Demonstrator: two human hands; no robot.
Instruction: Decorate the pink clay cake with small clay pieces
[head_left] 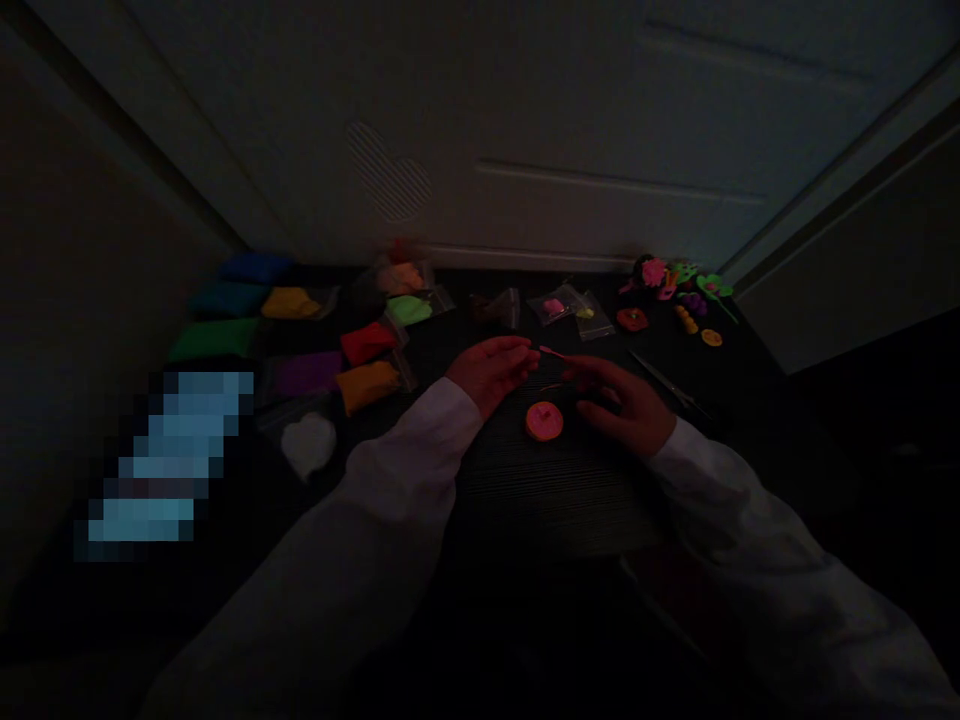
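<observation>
The picture is very dark. A thin pink strip (553, 352), perhaps modelling clay, spans the small gap between my hands. My right hand (628, 402) has it at the fingertips, thumb lower and partly apart. Close to the strip's other end, my left hand (493, 374) is closed, fingers pressed together; whatever lies in them is hidden. Below the hands a round pink disc (544, 421) with an orange rim lies on the dark table (555, 500).
Bags of coloured clay, among them an orange bag (367, 386) and a purple bag (306, 375), lie left. A blurred bright screen (172, 450) is nearer me. Scissors (667, 380) lie right, small clay figures (675, 280) behind. A pale panel (480, 100) borders the back.
</observation>
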